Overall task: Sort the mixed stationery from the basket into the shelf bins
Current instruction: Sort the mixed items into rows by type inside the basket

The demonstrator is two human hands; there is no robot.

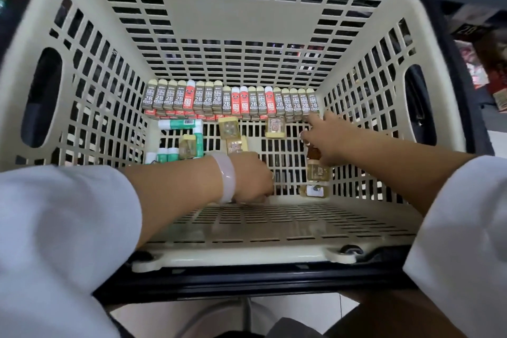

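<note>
1. Stationery lies on the floor of the basket [82, 107]; a row of erasers [230, 100], grey and red sleeves, stands upright against the far wall; green glue sticks [181, 125] lie at the left; small yellow boxes [229, 126] lie loose in the middle; the shelf bins are not clearly in view.
2. Left hand [253, 177]: lowered to the near floor of the basket, fingers curled downward; the fingertips are hidden, so whether it grips anything cannot be told.
3. Right hand [322, 140]: reaching toward the right end of the eraser row; forefinger extended and touching or just short of the last erasers; the remaining fingers are folded around a small clear bottle [315, 164], brown part uppermost; a second small yellow item [312, 191] lies just below it on the floor.
4. Judged step: collecting one kind of item from the basket; most of the contents remain unsorted.
5. Risk: the right hand is already occupied; taking an eraser with the free forefinger gives a weak pinch; the eraser or the bottle may drop.
6. Risk: the erasers lean on each other; pulling the end one may topple its neighbours.
7. Risk: the floor is slotted; a small piece may catch on edge in a slot.
8. Risk: grey and red sleeves stand mixed; a handful may carry both kinds to one bin.
</note>
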